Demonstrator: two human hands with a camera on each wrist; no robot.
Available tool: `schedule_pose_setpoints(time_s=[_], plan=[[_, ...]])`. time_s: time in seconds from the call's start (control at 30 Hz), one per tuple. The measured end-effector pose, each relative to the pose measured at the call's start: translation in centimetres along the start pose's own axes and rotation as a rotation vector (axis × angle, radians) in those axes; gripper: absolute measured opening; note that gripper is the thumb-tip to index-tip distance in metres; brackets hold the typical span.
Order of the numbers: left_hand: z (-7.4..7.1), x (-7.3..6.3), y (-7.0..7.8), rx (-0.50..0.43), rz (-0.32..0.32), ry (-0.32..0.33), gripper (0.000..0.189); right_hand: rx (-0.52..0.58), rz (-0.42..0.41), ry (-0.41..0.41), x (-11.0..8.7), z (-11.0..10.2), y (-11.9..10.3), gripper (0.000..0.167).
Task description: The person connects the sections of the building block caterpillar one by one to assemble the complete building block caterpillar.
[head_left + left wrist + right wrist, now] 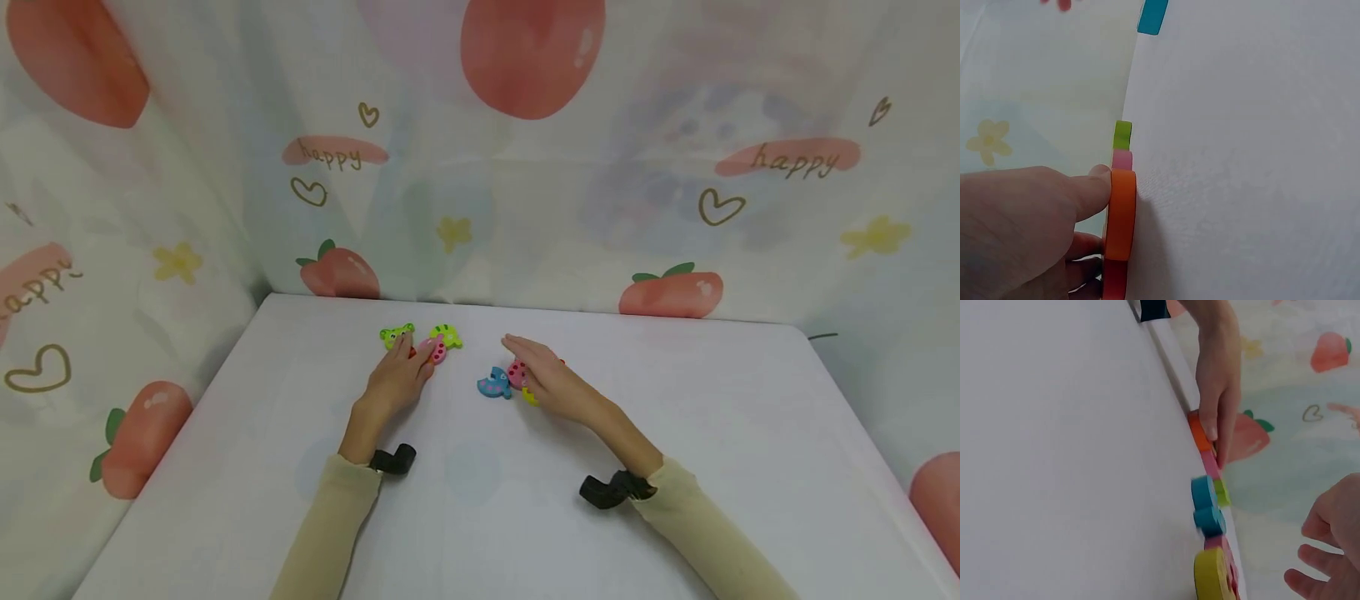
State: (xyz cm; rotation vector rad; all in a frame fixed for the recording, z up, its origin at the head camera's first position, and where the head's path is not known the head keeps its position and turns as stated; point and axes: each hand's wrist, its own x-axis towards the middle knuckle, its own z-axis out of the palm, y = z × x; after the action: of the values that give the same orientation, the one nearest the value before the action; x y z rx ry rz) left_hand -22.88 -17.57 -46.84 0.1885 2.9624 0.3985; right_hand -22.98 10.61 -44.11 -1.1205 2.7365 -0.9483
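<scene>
My left hand (392,385) rests, fingers loose, on the left pieces (438,353) near the table's (480,525) far edge; my right hand (558,385), fingers extended, hovers over the right pieces (494,383). Probably light, stiff, smooth: pinch their thick sides.

Two groups of toys (447,335) on the tabletop (465,517)

The left group (440,353) lies near the far edge, left of that edge's middle. The right group (494,385) sits around the middle, slightly farther from the edge, with a gap between them. The left hand (393,383) rests on the left group; the right hand (558,385) is above the right group. Cloth (540,217) stands behind the far edge and past the left and right edges.
</scene>
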Motion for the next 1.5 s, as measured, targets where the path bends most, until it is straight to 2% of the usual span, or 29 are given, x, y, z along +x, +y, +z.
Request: schedule_pose_setpoints(time_s=[0.2,0.37,0.5,0.8,0.9,1.03,1.13,1.37,1.5], plan=[[0.0,0.0,0.1,0.005,0.011,-0.009,0.05,-0.026,0.112,0.026,-3.5,-2.3,2.9,0.059],[0.0,0.0,0.1,0.027,0.01,0.003,0.05,-0.031,0.167,0.071,-4.6,-3.7,4.5,0.055],[0.0,0.0,0.1,0.017,0.016,0.007,0.05,-0.01,0.178,0.089,-4.8,-4.4,5.0,0.052],[0.1,0.1,0.2,0.022,0.008,0.007,0.049,0.013,0.194,0.065,-4.6,-4.3,5.0,0.051],[0.0,0.2,0.3,0.039,-0.008,-0.013,0.05,0.022,0.189,0.066,-4.6,-4.1,4.9,0.05],[-0.3,0.0,0.3,0.014,-0.059,-0.036,0.056,0.033,0.184,0.063,-4.7,-4.0,4.9,0.048],[-0.4,-0.1,0.2,-0.026,-0.09,-0.025,0.065,0.04,0.186,0.061,-4.7,-4.0,4.9,0.048],[-0.3,0.0,-0.3,-0.063,-0.055,0.034,0.067,0.063,0.197,0.046,-4.7,-4.3,5.0,0.048],[-0.1,0.1,-0.7,-0.099,-0.041,0.039,0.067,0.089,0.2,0.039,-4.8,-4.1,5.0,0.048]])
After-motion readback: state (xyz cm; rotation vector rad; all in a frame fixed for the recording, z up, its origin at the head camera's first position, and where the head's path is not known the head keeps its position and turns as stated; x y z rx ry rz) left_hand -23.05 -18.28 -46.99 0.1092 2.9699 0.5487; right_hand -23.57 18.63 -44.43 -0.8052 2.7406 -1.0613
